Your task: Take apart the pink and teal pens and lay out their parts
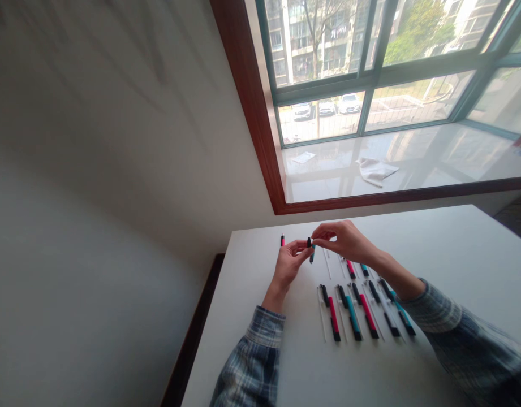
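Note:
My left hand pinches a pen piece with a black end between thumb and fingers. A teal barrel part with a dark tip shows just past the fingertips; whether it is joined to the black end I cannot tell. My right hand has its thumb and forefinger pressed together right beside that black end, and whatever lies between them is too small to make out. To the left of both hands a red and black pen rests on the white table.
Nearer me lies a row of separated pen parts: red barrels, teal barrels, black pieces and thin white refills. More parts sit partly under my right forearm. Beyond the table is a window sill with a white cloth.

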Action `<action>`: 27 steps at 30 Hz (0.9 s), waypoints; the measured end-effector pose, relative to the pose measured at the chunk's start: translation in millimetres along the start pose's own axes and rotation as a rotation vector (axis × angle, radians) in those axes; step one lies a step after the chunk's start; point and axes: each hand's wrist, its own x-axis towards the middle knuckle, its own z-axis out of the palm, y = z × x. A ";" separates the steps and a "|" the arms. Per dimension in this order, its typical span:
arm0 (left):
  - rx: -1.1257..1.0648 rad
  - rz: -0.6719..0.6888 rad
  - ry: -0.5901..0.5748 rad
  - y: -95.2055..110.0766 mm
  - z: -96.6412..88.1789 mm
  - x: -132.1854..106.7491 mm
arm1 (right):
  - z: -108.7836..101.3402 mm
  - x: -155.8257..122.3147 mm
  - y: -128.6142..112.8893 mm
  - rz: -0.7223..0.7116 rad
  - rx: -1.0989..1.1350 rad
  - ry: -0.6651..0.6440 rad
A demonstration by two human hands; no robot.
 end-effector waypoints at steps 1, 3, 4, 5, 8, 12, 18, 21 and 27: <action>-0.008 -0.001 -0.001 0.0 0.2 -0.1 | 0.1 -0.2 0.1 0.001 0.001 0.001; -0.017 -0.008 -0.005 0.5 0.7 -0.5 | 0.3 -0.3 0.2 0.002 0.007 0.001; -0.017 -0.010 -0.007 0.9 0.8 -0.7 | 0.3 -0.3 0.2 0.001 0.010 0.001; -0.017 -0.011 -0.009 1.3 0.9 -0.8 | 0.2 -0.2 0.2 -0.001 0.013 0.000; -0.016 -0.007 0.005 2.4 0.8 -0.8 | -1.2 0.4 0.3 0.015 -0.016 0.007; -0.005 0.019 0.085 3.7 1.4 -0.4 | -4.2 -0.3 3.9 0.108 -0.286 -0.008; -0.018 0.034 0.173 10.1 7.6 -2.2 | 0.0 -4.9 18.2 0.240 -0.640 -0.143; -0.023 0.025 0.173 13.3 10.4 -2.9 | 4.1 -6.6 22.9 0.277 -0.701 -0.198; -0.048 0.067 0.211 16.3 11.4 -0.8 | 9.0 -6.8 19.2 0.293 -0.726 -0.301</action>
